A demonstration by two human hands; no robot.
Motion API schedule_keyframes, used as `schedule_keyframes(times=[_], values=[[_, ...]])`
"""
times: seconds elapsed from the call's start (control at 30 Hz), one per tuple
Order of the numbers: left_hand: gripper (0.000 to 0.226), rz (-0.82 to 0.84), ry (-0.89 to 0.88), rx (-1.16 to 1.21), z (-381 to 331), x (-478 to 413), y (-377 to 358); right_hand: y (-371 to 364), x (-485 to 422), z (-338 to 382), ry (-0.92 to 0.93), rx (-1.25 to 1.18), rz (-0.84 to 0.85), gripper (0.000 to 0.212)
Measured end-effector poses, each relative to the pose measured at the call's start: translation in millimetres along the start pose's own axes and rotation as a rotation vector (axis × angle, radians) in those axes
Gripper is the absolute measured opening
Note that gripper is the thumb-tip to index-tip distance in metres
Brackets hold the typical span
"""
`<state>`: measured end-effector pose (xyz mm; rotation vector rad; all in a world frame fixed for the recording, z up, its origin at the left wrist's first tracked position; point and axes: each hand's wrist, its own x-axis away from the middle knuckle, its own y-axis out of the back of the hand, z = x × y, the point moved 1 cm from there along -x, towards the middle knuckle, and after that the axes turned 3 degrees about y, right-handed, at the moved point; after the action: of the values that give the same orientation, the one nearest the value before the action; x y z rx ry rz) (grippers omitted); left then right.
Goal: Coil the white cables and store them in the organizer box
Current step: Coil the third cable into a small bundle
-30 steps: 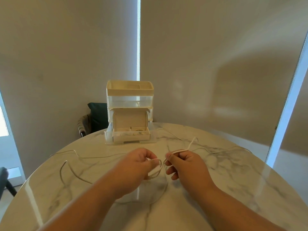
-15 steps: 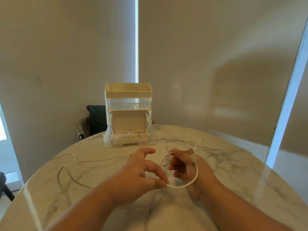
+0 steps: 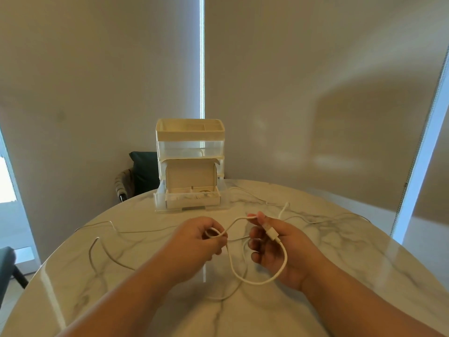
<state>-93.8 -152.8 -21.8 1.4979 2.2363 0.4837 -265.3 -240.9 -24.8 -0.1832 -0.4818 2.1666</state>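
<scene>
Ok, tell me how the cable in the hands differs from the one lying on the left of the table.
The held cable is off the marble, pinched by the left hand and right hand; the left cable lies untouched on the table. The held cable curves in a loop under the right hand; the left cable sprawls loosely. Both are thin and white.

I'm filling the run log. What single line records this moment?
phase: coiling | left hand: pinching white cable | right hand: holding plug end, loop hanging | organizer box: drawer open | table: loose cables
</scene>
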Motion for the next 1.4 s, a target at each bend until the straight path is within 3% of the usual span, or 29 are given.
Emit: schedule_keyframes(times=[0.2,0.3,0.67,0.83,0.97,1.1,1.33,1.4], values=[[0.004,0.020,0.083,0.327,-6.5,1.1,1.6,1.3,-1.9,-0.6,-0.005,-0.005,-0.021,0.025],[0.012,0.054,0.104,0.493,-8.1,3.3,-0.3,1.5,-2.8,-0.1,-0.011,-0.018,-0.034,0.023],[0.009,-0.213,-0.074,0.127,-7.6,4.4,8.9,3.6,0.2,7.4,-0.058,0.161,-0.090,0.017],[0.014,-0.267,-0.141,0.111,-7.8,5.9,8.6,2.9,4.3,15.4,0.102,0.350,-0.242,0.017],[0.014,-0.222,-0.129,0.220,-10.2,7.2,5.2,3.2,3.1,16.4,0.224,0.371,-0.278,0.020],[0.022,-0.129,-0.094,0.440,-13.8,9.2,7.3,-2.8,4.7,8.9,0.174,0.372,-0.221,0.015],[0.004,-0.016,-0.028,0.681,-17.7,8.0,10.8,-1.4,9.5,14.3,0.133,0.600,-0.210,0.020],[0.017,-0.020,-0.040,0.737,-17.9,8.3,13.5,-0.8,11.0,16.1,0.119,0.647,-0.186,0.020]])
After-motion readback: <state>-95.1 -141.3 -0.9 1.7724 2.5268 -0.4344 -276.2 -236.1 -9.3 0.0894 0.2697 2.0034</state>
